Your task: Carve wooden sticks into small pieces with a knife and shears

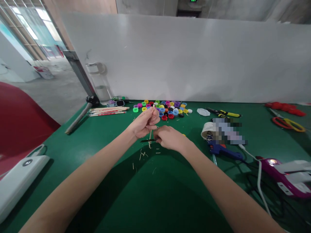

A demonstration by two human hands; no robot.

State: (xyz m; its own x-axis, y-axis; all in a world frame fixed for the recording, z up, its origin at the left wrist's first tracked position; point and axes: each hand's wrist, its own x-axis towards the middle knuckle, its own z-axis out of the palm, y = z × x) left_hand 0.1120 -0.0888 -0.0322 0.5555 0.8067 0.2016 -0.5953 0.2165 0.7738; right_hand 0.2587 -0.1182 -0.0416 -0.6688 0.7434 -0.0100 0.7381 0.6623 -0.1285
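Observation:
My left hand [145, 123] is closed around a thin, pale wooden stick [150, 134], which points down toward the table. In my closed right hand [170, 138] is a narrow dark blade [147, 140], its handle hidden by the fingers. The blade lies across the lower part of the stick and appears to touch it. Pale wood shavings [143, 154] are scattered on the green table [116, 191] below both hands. Just beyond my hands, many colourful bottle caps [164, 118] lie in a loose pile.
Wooden sticks [108, 111] and a hammer-like tool [79, 118] lie at left, a white device [23, 184] nearer. To the right are a tipped white cup [206, 129], blue glue gun [224, 151], scissors [288, 123], cables and a magenta power strip [279, 178]. A white panel [194, 61] stands behind.

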